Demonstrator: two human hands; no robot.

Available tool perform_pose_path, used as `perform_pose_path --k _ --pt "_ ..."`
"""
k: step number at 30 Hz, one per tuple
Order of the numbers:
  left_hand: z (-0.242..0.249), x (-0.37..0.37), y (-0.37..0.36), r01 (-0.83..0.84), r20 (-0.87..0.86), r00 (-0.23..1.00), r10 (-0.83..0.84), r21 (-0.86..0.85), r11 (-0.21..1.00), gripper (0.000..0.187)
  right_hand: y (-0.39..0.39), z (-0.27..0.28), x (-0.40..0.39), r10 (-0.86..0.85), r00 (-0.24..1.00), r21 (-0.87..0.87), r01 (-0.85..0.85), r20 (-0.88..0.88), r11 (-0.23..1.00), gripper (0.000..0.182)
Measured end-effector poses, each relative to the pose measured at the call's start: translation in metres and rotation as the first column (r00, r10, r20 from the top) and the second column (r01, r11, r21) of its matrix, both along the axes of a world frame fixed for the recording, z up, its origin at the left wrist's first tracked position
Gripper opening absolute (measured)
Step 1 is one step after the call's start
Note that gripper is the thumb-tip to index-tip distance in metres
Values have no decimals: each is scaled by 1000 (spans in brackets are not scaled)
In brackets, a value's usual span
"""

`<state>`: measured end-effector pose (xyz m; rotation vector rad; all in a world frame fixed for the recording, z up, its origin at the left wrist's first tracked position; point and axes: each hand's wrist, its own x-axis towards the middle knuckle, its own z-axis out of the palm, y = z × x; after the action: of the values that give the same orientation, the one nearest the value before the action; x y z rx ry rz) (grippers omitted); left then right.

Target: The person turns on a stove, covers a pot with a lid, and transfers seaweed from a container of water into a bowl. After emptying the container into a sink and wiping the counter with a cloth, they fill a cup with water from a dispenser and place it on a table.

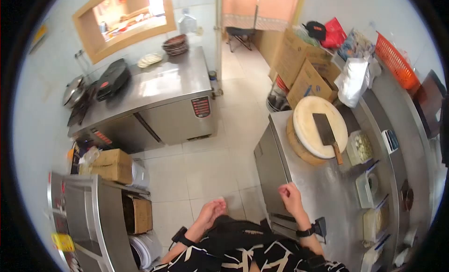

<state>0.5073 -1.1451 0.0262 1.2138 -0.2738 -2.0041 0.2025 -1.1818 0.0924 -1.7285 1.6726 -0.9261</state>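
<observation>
My left hand (213, 211) hangs in front of my body over the tiled floor, its fingers loosely bent and apart from the palm, with nothing in it. My right hand (291, 197) is curled closed at the near left edge of the steel counter (322, 192), and no object shows in it. Beyond it on that counter stands a thick round chopping board (306, 127). A cleaver (325, 130) with a wooden handle lies flat on the board, handle towards me. Both wrists wear dark bands.
Lidded tubs (367, 190) line the right counter, below a shelf with an orange basket (395, 61). Cardboard boxes (311, 80) are stacked behind the board. Across the floor (206, 164), a steel worktable (159, 85) bears a black electric griddle (113, 79) and stacked brown plates (175, 45).
</observation>
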Motion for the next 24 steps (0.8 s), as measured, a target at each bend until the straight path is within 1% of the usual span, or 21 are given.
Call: perform_pose_path --k 1,2,3,5,6,7,8,9,10,11,12,13,14,15,17,18,19,21,22,23,24 --pt "10 2 -28 46 33 998 -45 -40 998 21 -18 9 4 3 1000 43 -3 2 999 13" --pt "18 5 -60 88 70 994 -82 -91 992 21 -37 8 3 -33 999 62 32 14 998 14" --pt "18 6 -87 109 69 992 -104 -77 991 21 -54 1 -2 -54 998 76 53 14 996 14" --pt "15 2 -137 168 26 986 -166 -145 975 21 -89 -14 -14 -71 991 77 80 -111 994 17" --pt "25 -3 -162 182 27 983 -180 -131 974 21 -106 -8 -13 -105 990 112 115 -93 987 19" --pt "41 -11 -185 235 19 972 -235 -170 957 21 -121 0 -10 -118 989 122 128 -90 984 19" --pt "51 -19 -208 286 15 957 -289 -211 935 21 -138 7 -5 -209 978 70 208 0 976 20" --pt "53 -28 -230 300 21 953 -302 -206 932 21 -156 9 -3 -293 952 23 292 95 956 20" --pt "53 -39 -251 333 -37 937 -349 -217 918 19 -173 4 -11 -300 951 -21 302 80 953 25" --pt "54 -49 -272 364 -96 914 -393 -231 902 18 -187 1 -23 -312 946 -17 314 85 949 25" --pt "60 -59 -293 377 -91 910 -405 -229 897 18 -201 -1 -37 -275 961 47 274 32 961 29" --pt "69 -69 -315 424 -111 882 -459 -241 873 18 -216 -2 -51 -234 972 109 234 -19 966 33" --pt "74 -79 -339 469 -128 851 -510 -256 845 18 -233 -1 -62 -260 965 89 261 -24 961 34" --pt "74 -86 -364 481 -115 845 -522 -264 836 18 -254 4 -69 -272 962 78 273 -14 959 34" --pt "74 -100 -411 515 -151 809 -568 -284 809 20 -294 25 -81 -433 896 -182 412 -96 893 27" --pt "73 -107 -439 526 -133 805 -579 -293 799 20 -315 45 -81 -468 869 -241 425 -162 873 23" --pt "71 -113 -465 526 -149 805 -574 -266 808 20 -336 44 -97 -477 866 -247 435 -148 866 23" --pt "76 -125 -517 540 -156 801 -579 -232 809 20 -365 40 -133 -456 864 -31 460 -213 887 29" --pt "79 -133 -541 544 -120 807 -579 -232 806 21 -386 64 -133 -475 860 159 503 -186 850 33" --pt "82 -143 -569 548 -85 811 -579 -236 802 21 -412 84 -132 -484 856 159 511 -181 845 33" --pt "88 -153 -592 557 -84 805 -587 -232 797 21 -433 102 -128 -473 851 -45 476 -230 878 32"
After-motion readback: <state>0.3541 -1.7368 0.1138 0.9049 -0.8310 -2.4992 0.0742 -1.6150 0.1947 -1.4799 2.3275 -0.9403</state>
